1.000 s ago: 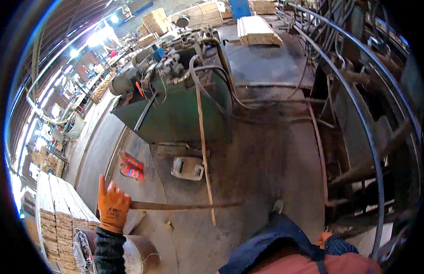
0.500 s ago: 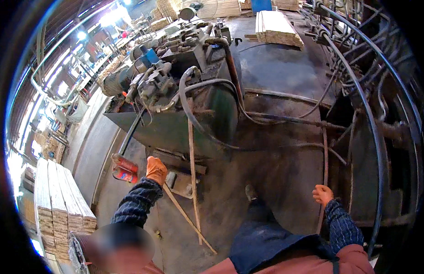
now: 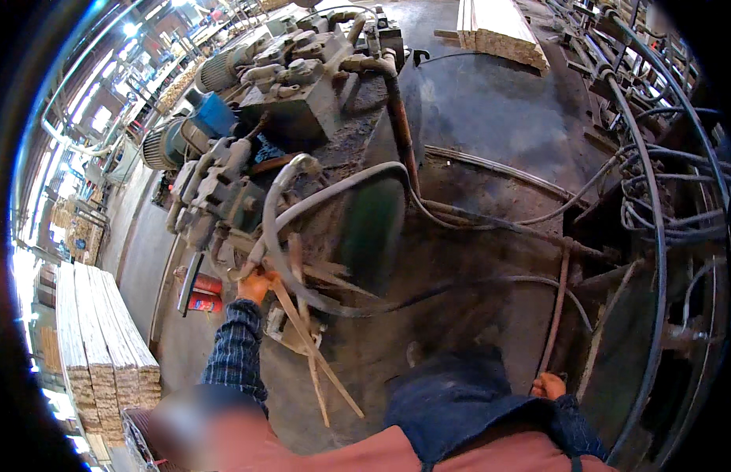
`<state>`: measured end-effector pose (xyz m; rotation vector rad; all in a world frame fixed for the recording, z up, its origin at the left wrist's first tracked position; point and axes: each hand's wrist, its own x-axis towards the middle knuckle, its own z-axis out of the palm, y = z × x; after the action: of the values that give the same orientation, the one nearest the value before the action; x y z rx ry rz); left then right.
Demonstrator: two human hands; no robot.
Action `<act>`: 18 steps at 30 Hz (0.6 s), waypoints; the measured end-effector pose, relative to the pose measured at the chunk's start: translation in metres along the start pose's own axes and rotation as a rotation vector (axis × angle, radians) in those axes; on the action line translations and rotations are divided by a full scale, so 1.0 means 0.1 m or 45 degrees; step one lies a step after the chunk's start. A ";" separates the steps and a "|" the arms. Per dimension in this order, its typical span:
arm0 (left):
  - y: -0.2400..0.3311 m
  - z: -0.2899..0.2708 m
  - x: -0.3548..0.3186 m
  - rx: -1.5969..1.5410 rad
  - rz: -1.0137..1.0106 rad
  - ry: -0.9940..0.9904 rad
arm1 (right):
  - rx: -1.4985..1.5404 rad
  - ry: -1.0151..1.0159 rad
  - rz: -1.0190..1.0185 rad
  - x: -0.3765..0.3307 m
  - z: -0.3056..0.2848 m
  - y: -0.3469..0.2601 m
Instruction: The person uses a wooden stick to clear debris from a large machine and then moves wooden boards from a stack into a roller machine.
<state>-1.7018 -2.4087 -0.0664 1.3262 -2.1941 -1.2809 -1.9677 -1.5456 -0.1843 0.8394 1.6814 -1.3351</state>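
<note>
My left hand (image 3: 255,285), in an orange glove with a checked sleeve, reaches forward to the front edge of a green hydraulic machine (image 3: 373,224). It is closed on the top ends of several thin wooden strips (image 3: 306,334), which slant down toward the floor by my legs. A thick grey hose (image 3: 275,212) loops right above this hand. My right hand (image 3: 548,385), also in an orange glove, hangs low at my side with its fingers curled. I see nothing in it. It is close to a rusty upright pipe (image 3: 559,303).
Pumps, valves and a blue motor (image 3: 212,118) sit on top of the machine. Two red canisters (image 3: 204,293) lie on the floor at its left. Stacked boards (image 3: 98,346) stand at left, another stack (image 3: 499,27) far ahead. Cables and hoses (image 3: 664,204) crowd the right side.
My left hand has gone from low at the left up to the machine's edge and closed on the wooden strips. My view has moved closer to the machine, and the right hand has dropped lower.
</note>
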 end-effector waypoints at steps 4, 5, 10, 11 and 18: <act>0.36 0.71 0.18 -0.496 0.037 0.045 | -0.096 -0.032 0.044 0.19 -0.36 -0.51; 0.49 0.75 0.07 -0.531 -0.030 0.117 | -0.162 -0.128 -0.037 0.30 -0.44 -0.79; 1.06 1.07 -0.44 -0.896 -0.343 0.502 | -0.126 0.054 -0.043 0.99 -0.67 -1.99; 1.22 1.22 -0.44 -1.012 -0.310 0.578 | -0.079 -0.087 -0.092 0.98 -0.72 -2.37; -0.03 1.46 -1.03 -0.317 -0.629 0.979 | -0.281 -0.005 -0.394 1.80 -0.34 -4.24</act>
<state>-1.7340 -2.2459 -0.1317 1.9029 -1.1947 -0.9002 -2.4249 -1.6029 -0.1569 0.4623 1.9713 -1.3171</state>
